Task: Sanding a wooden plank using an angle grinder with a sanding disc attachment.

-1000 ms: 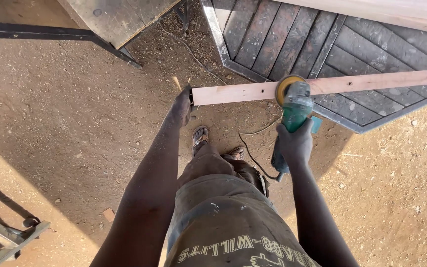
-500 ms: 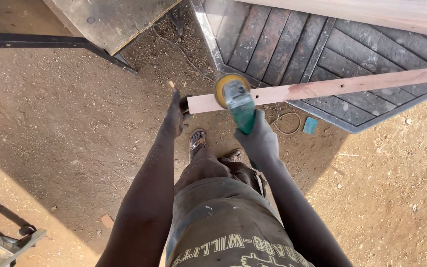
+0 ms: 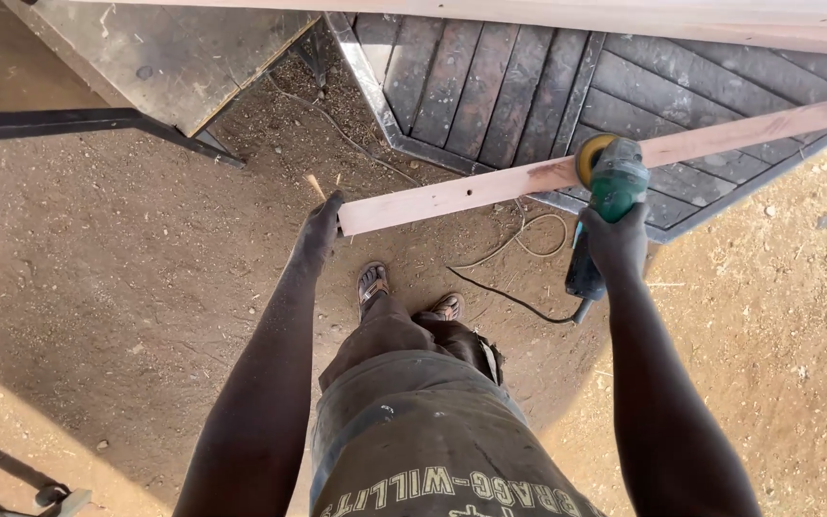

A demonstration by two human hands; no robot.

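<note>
Fingers of the left hand [image 3: 321, 228] wrap the near-left end of the wooden batten [image 3: 490, 187]; right hand [image 3: 614, 239] clenches the green angle grinder [image 3: 605, 196] at mid-length. Batten appears light, stiff; support near the end.

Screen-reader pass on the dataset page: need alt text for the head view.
Seen from above, a person's right hand presses a green angle grinder with a yellow sanding disc against a long wooden plank, while the left hand grips the plank's near end. Below are sandalled feet on dirt ground, a black power cord and a dark slatted metal gate lying flat.
</note>
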